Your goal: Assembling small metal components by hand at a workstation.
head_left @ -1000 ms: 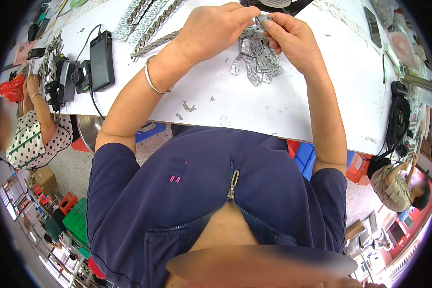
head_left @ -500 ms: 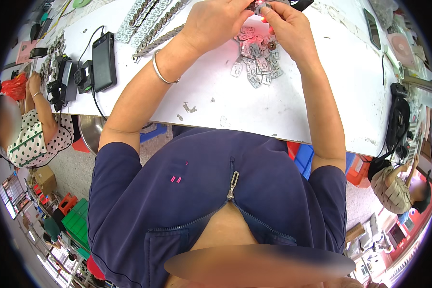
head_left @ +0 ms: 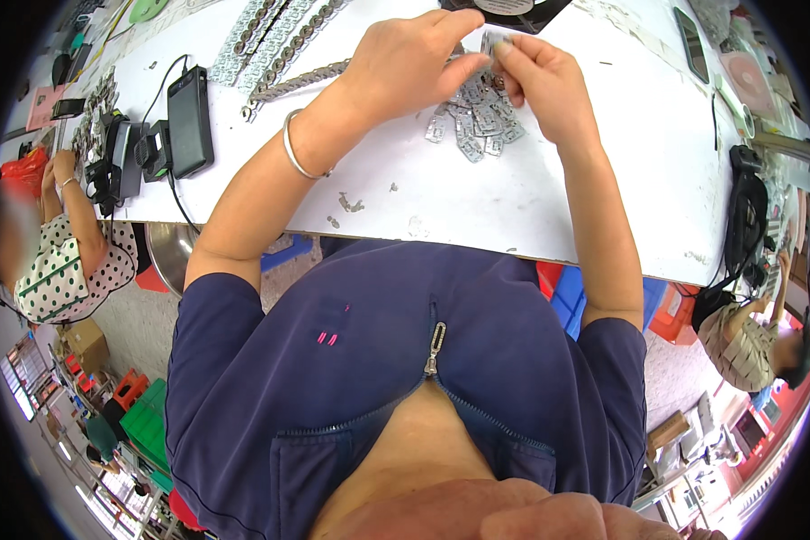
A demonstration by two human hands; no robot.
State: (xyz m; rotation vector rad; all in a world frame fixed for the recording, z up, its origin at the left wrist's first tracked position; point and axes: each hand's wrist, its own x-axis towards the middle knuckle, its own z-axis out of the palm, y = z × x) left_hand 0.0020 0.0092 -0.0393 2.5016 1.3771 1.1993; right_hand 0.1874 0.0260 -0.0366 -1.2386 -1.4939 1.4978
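My right hand [head_left: 544, 85] pinches a small flat metal plate [head_left: 490, 40] between thumb and fingers. Close on its left is my left hand [head_left: 414, 61], thumb and forefinger spread apart; nothing shows between them, and its other fingers are partly hidden. Under and between the hands lies a loose pile of small grey metal plates [head_left: 474, 128] on the white table [head_left: 387, 202]. A dark linked metal strip [head_left: 301, 83] runs out from beneath my left hand toward the left.
Several rows of pale metal pieces [head_left: 270, 54] lie at the far left. A black box-shaped device [head_left: 189, 121] with cables stands left. At the top edge is a black object [head_left: 549, 13]; a phone [head_left: 688, 40] lies far right. Co-workers sit at both sides.
The red light over my fingers and the pile is gone. My hands have drawn slightly apart and nearer to me; the plate now shows in my right fingers, and the black object behind is more visible.
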